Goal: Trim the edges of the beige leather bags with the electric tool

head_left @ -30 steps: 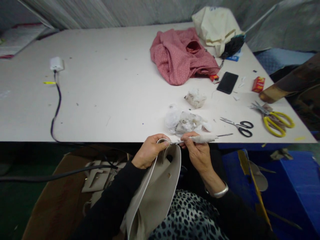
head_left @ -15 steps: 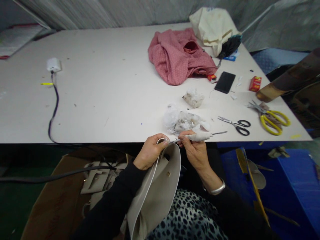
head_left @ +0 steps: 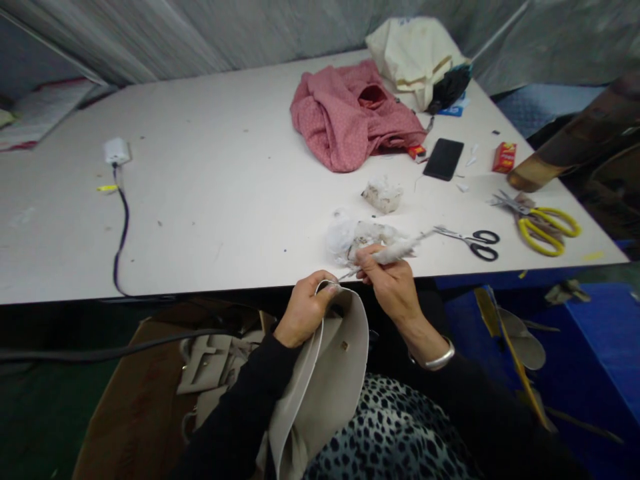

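Raised at its rear since a second ago, a white-wrapped tool (head_left: 395, 252) is gripped by the curled right hand (head_left: 393, 287), while a beige bag (head_left: 340, 387) is pinched at the rim by the left hand (head_left: 305, 310), below the front edge of the table (head_left: 225, 173). The rim is best kept taut, the tip guided lightly. The tool's long axis is slanted, tip leftward, rear toward the table's right edge.

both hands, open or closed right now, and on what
Left hand: closed, pinching the rim of a beige, bag-like piece.
Right hand: closed, holding a slim tool with a whitish handle.
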A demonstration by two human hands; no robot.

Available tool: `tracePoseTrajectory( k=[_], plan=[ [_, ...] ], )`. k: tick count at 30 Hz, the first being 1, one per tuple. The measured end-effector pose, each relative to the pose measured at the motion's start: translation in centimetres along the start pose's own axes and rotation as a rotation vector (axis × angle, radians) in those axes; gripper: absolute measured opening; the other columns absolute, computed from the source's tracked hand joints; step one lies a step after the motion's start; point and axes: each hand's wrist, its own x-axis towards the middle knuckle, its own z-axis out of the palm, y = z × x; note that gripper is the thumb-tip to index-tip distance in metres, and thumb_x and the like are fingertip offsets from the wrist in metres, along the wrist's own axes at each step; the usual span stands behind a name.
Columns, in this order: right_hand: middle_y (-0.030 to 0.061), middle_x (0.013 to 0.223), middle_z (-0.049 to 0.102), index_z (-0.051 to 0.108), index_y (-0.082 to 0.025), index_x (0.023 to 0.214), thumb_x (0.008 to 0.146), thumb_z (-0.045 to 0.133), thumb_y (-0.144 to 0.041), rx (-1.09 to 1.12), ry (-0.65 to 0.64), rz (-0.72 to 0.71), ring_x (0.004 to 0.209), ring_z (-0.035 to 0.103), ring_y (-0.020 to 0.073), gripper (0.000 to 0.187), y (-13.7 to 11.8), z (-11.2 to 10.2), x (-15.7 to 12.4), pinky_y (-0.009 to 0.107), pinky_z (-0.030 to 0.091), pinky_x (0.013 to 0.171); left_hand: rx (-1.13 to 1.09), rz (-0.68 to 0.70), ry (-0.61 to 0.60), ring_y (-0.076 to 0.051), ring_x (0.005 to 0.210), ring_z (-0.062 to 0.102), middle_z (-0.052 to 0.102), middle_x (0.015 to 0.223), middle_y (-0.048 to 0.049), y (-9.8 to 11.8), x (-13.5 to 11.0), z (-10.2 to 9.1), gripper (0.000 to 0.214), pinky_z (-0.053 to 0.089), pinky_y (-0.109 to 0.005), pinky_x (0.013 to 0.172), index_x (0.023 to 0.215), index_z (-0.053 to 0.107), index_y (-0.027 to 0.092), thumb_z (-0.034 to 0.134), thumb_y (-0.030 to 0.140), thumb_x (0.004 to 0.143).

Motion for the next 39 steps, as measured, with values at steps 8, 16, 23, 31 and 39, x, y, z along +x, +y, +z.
tracePoseTrajectory(
  k=[8,16,23,31,39],
  plan=[
    [0.0023,0.087,0.077,0.068,-0.028,0.123,0.103,0.055,-0.051,0.137,0.038,-0.04,0.075,0.074,0.0182,0.034,-0.5,-0.4,-4.0,0.035,0.063,0.077,-0.036,0.043,0.061,-0.015,0.063,0.052,0.06,0.069,0.001,0.4,-1.6,-0.1,0.012,0.043,-0.025,0.061,0.079,0.064,0.018,0.065,0.03,0.082],
    [0.0007,0.091,0.074,0.068,-0.024,0.099,0.09,0.074,-0.044,-0.083,-0.134,0.014,0.083,0.068,0.0189,0.023,-1.3,0.6,-5.7,0.029,0.051,0.076,-0.054,0.105,0.137,-0.016,0.071,0.056,0.064,0.074,-0.0002,1.6,-3.3,-0.2,0.014,0.046,-0.025,0.069,0.08,0.066,0.017,0.066,0.031,0.081],
    [-0.0054,0.068,0.055,0.059,-0.023,0.087,0.082,0.077,-0.046,-0.317,-0.204,-0.023,0.063,0.048,0.0144,0.029,-2.1,0.1,-6.4,0.026,0.036,0.06,-0.146,0.159,0.146,-0.013,0.071,0.057,0.065,0.073,0.0006,3.1,-4.6,1.4,0.009,0.047,-0.025,0.073,0.079,0.069,0.014,0.068,0.023,0.078],
    [-0.0048,0.062,0.052,0.061,-0.022,0.082,0.073,0.082,-0.057,-0.305,-0.252,-0.035,0.056,0.043,0.0137,0.042,-3.3,-1.6,-7.9,0.026,0.035,0.051,-0.283,0.179,0.083,-0.012,0.067,0.056,0.064,0.069,0.0002,3.3,-6.4,2.9,0.005,0.045,-0.025,0.069,0.075,0.074,0.013,0.076,0.017,0.075],
    [0.0063,0.065,0.066,0.073,-0.033,0.082,0.066,0.085,-0.064,-0.394,-0.125,0.053,0.05,0.055,0.0232,0.037,-5.1,-2.9,-11.7,0.037,0.044,0.044,-0.327,0.354,0.075,-0.019,0.084,0.063,0.068,0.077,-0.0041,4.2,-9.2,3.3,0.023,0.051,-0.031,0.085,0.063,0.076,0.019,0.087,0.035,0.075]
  ],
)
